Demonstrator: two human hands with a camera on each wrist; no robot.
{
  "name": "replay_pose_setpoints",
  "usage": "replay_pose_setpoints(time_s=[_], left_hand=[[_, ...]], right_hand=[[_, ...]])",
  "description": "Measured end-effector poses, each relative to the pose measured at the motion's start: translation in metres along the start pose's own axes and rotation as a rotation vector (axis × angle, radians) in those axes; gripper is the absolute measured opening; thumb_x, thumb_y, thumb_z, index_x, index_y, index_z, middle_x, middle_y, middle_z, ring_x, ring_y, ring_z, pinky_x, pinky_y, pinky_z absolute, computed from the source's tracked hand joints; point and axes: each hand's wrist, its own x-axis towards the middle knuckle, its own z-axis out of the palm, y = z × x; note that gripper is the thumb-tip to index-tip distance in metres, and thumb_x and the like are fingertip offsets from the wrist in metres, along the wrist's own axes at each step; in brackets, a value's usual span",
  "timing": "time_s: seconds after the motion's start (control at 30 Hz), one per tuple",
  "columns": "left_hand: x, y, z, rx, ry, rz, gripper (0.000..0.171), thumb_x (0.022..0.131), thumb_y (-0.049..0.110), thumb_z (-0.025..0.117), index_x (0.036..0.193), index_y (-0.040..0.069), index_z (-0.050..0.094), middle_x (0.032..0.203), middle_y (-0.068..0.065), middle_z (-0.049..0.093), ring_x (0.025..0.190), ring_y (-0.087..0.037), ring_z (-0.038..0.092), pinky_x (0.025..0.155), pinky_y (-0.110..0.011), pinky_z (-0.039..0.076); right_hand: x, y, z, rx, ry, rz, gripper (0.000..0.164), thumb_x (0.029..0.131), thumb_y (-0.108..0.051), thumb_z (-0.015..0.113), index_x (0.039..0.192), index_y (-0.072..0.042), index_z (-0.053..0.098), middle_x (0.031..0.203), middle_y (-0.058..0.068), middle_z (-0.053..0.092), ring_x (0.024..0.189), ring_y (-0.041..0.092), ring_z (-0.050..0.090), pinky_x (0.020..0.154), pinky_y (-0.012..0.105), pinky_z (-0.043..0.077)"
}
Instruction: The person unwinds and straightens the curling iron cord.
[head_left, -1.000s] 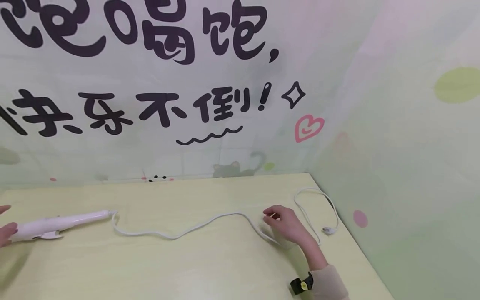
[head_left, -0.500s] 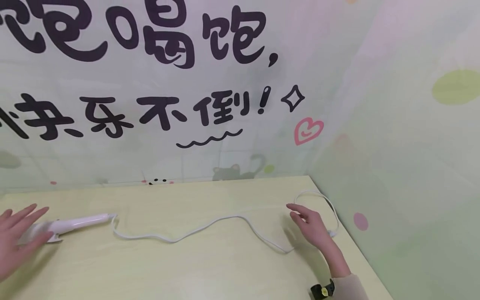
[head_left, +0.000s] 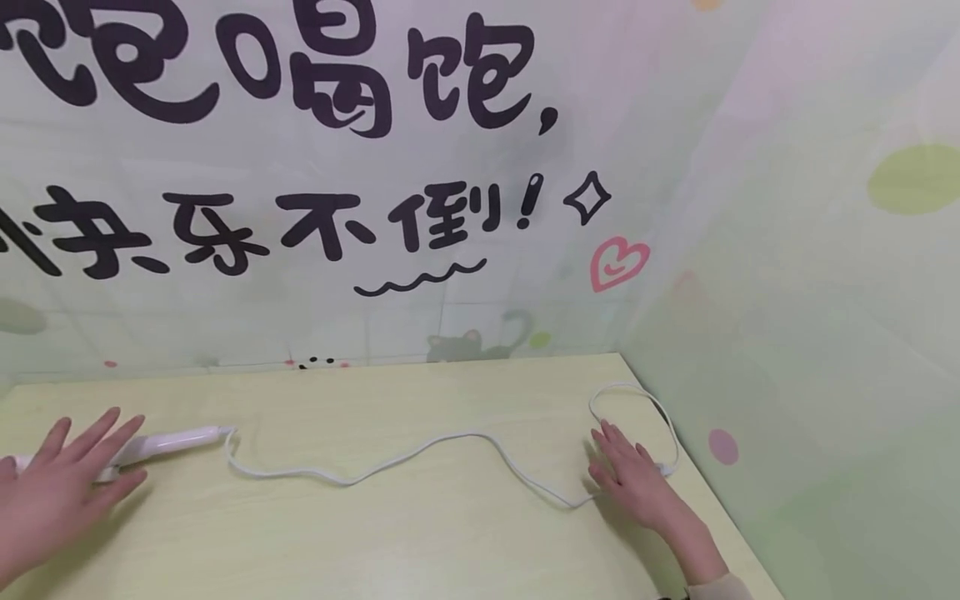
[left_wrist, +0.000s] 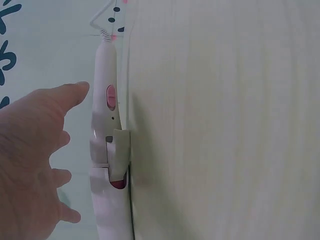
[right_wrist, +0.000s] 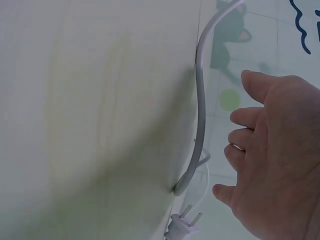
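Note:
A white curling iron (head_left: 176,442) with a long handle lies on the table at the left. Its pink switch (left_wrist: 111,97) and lever (left_wrist: 120,152) show in the left wrist view. Over its body my left hand (head_left: 63,496) is spread, fingers straight, hiding part of it; the left wrist view shows a gap between thumb and handle. The white cord (head_left: 322,473) runs in waves to the right. My right hand (head_left: 633,483) hovers over the cord's far stretch with fingers extended, holding nothing. Close by lies the two-pin plug (right_wrist: 181,227), partly hidden in the head view.
The pale wooden table (head_left: 390,542) meets a printed backdrop (head_left: 480,317) with dark lettering along its back edge. A second backdrop panel (head_left: 847,400) borders the right edge. A loop of cord (head_left: 630,386) lies in the back right corner.
My left hand has come in from the left edge, over the curling iron. My right hand has moved right along the cord, its fingers straightening. Iron and cord stay nearly in place.

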Motion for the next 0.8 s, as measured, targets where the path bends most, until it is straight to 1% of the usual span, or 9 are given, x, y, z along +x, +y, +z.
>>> replay_pose_setpoints(time_s=[0.07, 0.17, 0.2, 0.27, 0.37, 0.43, 0.53, 0.67, 0.8], left_hand=[[0.0, 0.004, -0.001, 0.026, -0.021, 0.009, 0.089, 0.101, 0.04, 0.065, 0.166, 0.024, 0.006, 0.17, -0.008, -0.01, 0.145, -0.054, -0.022, 0.095, -0.095, -0.018], [0.001, 0.01, -0.002, 0.03, -0.047, 0.016, 0.089, 0.101, 0.041, 0.065, 0.166, 0.025, 0.007, 0.17, -0.009, -0.01, 0.144, -0.055, -0.023, 0.092, -0.098, -0.014], [0.001, 0.011, -0.002, 0.031, -0.051, 0.017, 0.089, 0.1, 0.042, 0.066, 0.166, 0.026, 0.008, 0.17, -0.009, -0.009, 0.145, -0.055, -0.022, 0.091, -0.1, -0.012], [0.0, 0.012, 0.0, 0.022, -0.061, 0.016, 0.088, 0.101, 0.042, 0.065, 0.166, 0.025, 0.009, 0.17, -0.011, -0.009, 0.144, -0.056, -0.021, 0.09, -0.1, -0.012], [-0.001, 0.006, 0.005, 0.018, -0.076, 0.002, 0.086, 0.102, 0.043, 0.063, 0.166, 0.024, 0.01, 0.17, -0.013, -0.007, 0.143, -0.06, -0.017, 0.088, -0.1, -0.012], [-0.002, 0.003, 0.008, 0.021, -0.096, -0.009, 0.085, 0.103, 0.044, 0.061, 0.166, 0.022, 0.01, 0.169, -0.017, -0.003, 0.142, -0.064, -0.013, 0.088, -0.1, -0.012], [-0.001, 0.003, 0.007, 0.039, -0.123, -0.025, 0.083, 0.103, 0.046, 0.059, 0.166, 0.018, 0.012, 0.166, -0.026, 0.009, 0.14, -0.067, -0.008, 0.089, -0.1, -0.01], [-0.001, 0.006, 0.008, 0.047, -0.101, -0.016, 0.081, 0.103, 0.045, 0.059, 0.165, 0.016, 0.016, 0.162, -0.029, 0.022, 0.142, -0.065, -0.006, 0.092, -0.1, -0.007], [-0.001, 0.002, 0.011, 0.045, -0.081, -0.007, 0.079, 0.103, 0.045, 0.06, 0.164, 0.015, 0.02, 0.161, -0.028, 0.026, 0.143, -0.064, -0.004, 0.092, -0.1, -0.006]], right_hand=[[-0.002, 0.001, -0.001, -0.052, -0.028, 0.008, 0.057, 0.106, -0.025, 0.058, 0.15, 0.008, 0.043, 0.16, 0.029, 0.031, 0.148, 0.047, 0.028, 0.119, 0.077, 0.022], [-0.004, 0.004, -0.001, -0.104, -0.052, 0.012, 0.056, 0.106, -0.024, 0.058, 0.149, 0.009, 0.044, 0.159, 0.029, 0.032, 0.147, 0.046, 0.029, 0.118, 0.077, 0.025], [-0.005, 0.005, -0.001, -0.108, -0.058, 0.015, 0.056, 0.106, -0.023, 0.058, 0.149, 0.009, 0.044, 0.159, 0.029, 0.032, 0.147, 0.046, 0.029, 0.119, 0.076, 0.025], [-0.006, 0.006, -0.001, -0.107, -0.068, 0.016, 0.056, 0.106, -0.024, 0.058, 0.149, 0.009, 0.044, 0.159, 0.028, 0.031, 0.147, 0.046, 0.029, 0.119, 0.076, 0.025], [-0.005, 0.006, -0.001, -0.102, -0.082, 0.016, 0.057, 0.107, -0.027, 0.057, 0.149, 0.009, 0.044, 0.159, 0.029, 0.031, 0.147, 0.046, 0.03, 0.119, 0.076, 0.026], [-0.003, 0.005, -0.001, -0.094, -0.094, 0.023, 0.059, 0.106, -0.029, 0.057, 0.149, 0.01, 0.043, 0.159, 0.03, 0.03, 0.147, 0.047, 0.029, 0.118, 0.075, 0.027], [-0.001, 0.004, 0.0, -0.084, -0.106, 0.035, 0.062, 0.106, -0.029, 0.058, 0.148, 0.013, 0.042, 0.158, 0.033, 0.029, 0.146, 0.049, 0.029, 0.118, 0.075, 0.029], [0.0, 0.004, 0.001, -0.065, -0.119, 0.055, 0.063, 0.104, -0.029, 0.06, 0.146, 0.015, 0.042, 0.157, 0.035, 0.029, 0.145, 0.05, 0.029, 0.117, 0.074, 0.031], [0.001, 0.003, 0.001, -0.023, -0.145, 0.075, 0.065, 0.105, -0.032, 0.06, 0.146, 0.015, 0.042, 0.157, 0.035, 0.028, 0.146, 0.051, 0.027, 0.119, 0.072, 0.03]])
